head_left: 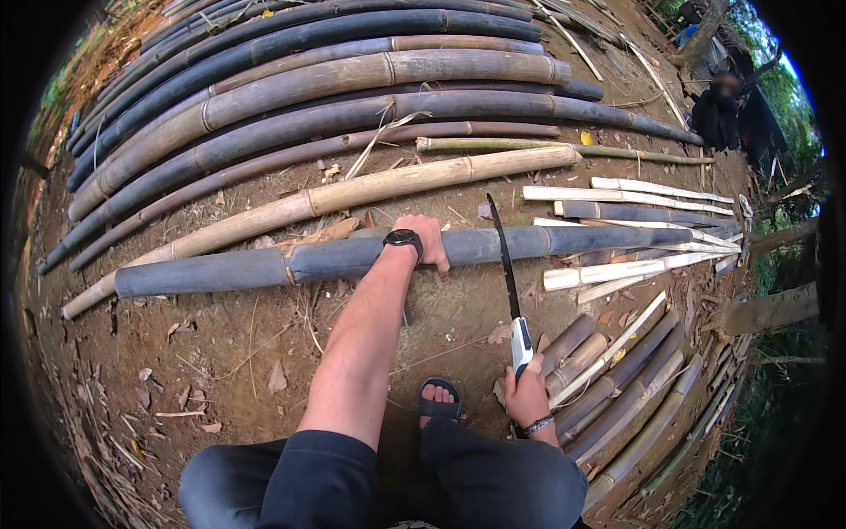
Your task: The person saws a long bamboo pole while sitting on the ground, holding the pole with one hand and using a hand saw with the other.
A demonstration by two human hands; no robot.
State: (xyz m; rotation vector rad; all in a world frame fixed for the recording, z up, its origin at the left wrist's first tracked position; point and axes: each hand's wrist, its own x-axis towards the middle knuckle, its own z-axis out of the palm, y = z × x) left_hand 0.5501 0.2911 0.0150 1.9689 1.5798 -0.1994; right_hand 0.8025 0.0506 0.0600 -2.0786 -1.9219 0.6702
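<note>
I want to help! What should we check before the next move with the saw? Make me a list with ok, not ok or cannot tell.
1. Left hand steadying the dark bamboo pole: ok, it grips over the top.
2. Right hand around the saw's white handle: ok.
3. Left hand clear of the blade: ok, a gap shows.
4. Blade touching the pole: cannot tell; it crosses in front in this view.
5. Toes covered: not ok, the sandal leaves them bare.

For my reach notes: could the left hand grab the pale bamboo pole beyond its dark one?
Probably yes: the left hand rests on the dark bamboo pole; nothing visible blocks the pale bamboo pole.
</note>
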